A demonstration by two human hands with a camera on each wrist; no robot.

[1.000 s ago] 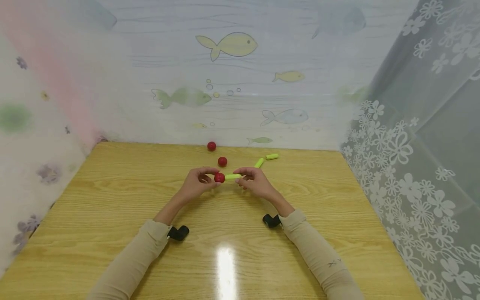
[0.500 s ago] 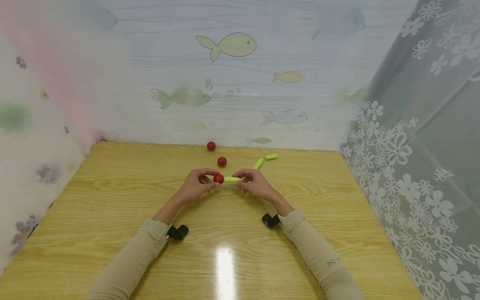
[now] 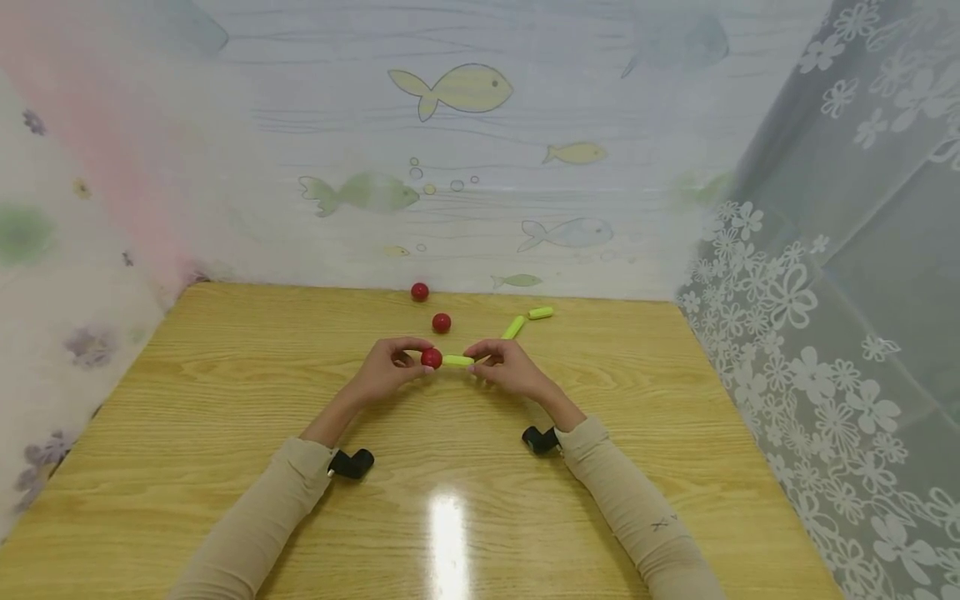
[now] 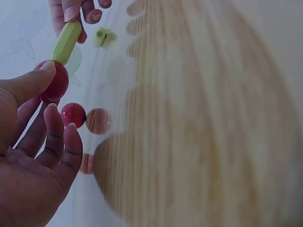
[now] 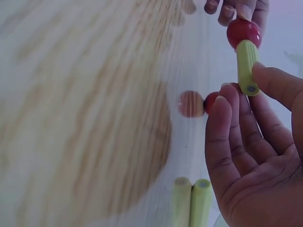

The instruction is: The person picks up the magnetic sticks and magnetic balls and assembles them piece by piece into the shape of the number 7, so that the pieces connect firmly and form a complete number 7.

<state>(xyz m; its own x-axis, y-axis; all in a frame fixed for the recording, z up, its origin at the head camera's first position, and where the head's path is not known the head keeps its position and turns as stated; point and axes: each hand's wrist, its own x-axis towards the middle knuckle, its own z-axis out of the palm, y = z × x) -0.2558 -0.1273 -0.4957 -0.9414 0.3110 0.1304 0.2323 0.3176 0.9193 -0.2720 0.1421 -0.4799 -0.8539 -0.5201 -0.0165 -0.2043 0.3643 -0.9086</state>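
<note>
My left hand (image 3: 384,372) pinches a glossy red ball (image 3: 431,358) between thumb and fingers. From the right, my right hand (image 3: 513,367) grips the outer end of a short ribbed yellow-green rod (image 3: 457,361). In the right wrist view the rod (image 5: 247,66) meets the red ball (image 5: 243,33) end-on, and a small grey disc shows in its near end. Whether the two are joined or only touching, I cannot tell. The left wrist view shows ball (image 4: 56,83) and rod (image 4: 66,42) held up off the tabletop.
Behind the hands two more red balls, a nearer one (image 3: 442,322) and a farther one (image 3: 420,292), rest on the wooden table (image 3: 450,450). Two yellow-green rods, one slanted (image 3: 513,327) and one level (image 3: 541,313), lie back right. A fish-printed curtain (image 3: 450,233) hangs behind.
Both hands, with the ball and rod between them, have shifted slightly left and toward the person. The grips look unchanged, and the loose balls and rods stay in place.
</note>
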